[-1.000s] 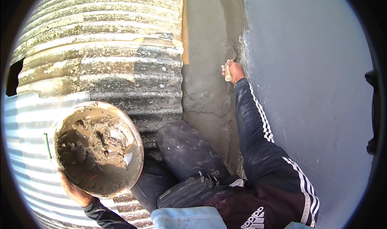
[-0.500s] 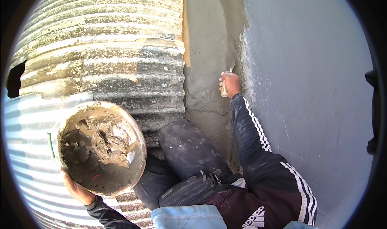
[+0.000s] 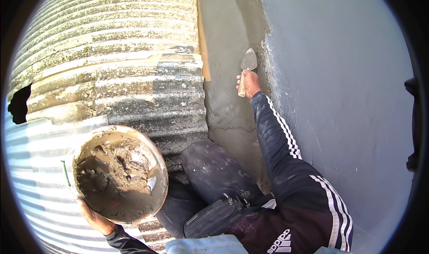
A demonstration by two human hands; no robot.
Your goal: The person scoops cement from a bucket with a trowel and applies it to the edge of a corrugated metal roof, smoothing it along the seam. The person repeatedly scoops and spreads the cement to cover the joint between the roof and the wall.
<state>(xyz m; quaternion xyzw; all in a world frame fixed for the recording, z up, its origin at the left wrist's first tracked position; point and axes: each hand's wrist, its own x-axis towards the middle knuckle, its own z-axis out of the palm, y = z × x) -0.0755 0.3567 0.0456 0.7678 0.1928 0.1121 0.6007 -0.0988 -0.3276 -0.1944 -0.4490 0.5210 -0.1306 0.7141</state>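
Note:
My right hand (image 3: 251, 83) is closed round the pale handle of a small pointed trowel (image 3: 248, 61). The trowel's grey blade points away from me, over the wet mortar strip (image 3: 225, 39) beside the wall; whether it touches the mortar I cannot tell. At the lower left my left hand (image 3: 97, 218) grips the outer side of a round bucket (image 3: 164, 178), its fingers partly hidden beneath. Lumpy brown wet mortar (image 3: 118, 173) fills much of the bucket, with a whitish patch near its right side.
Corrugated roofing sheets (image 3: 134, 88), weathered and spotted, spread along the left, with a dark hole (image 3: 19, 104) at the far left edge. A smooth grey wall (image 3: 339, 75) rises on the right. My bent knee (image 3: 214, 164) is between the bucket and the mortar strip.
My right hand has moved a little farther along the strip, and the trowel's blade now shows its broad face. The bucket and left hand sit slightly lower and farther right in view.

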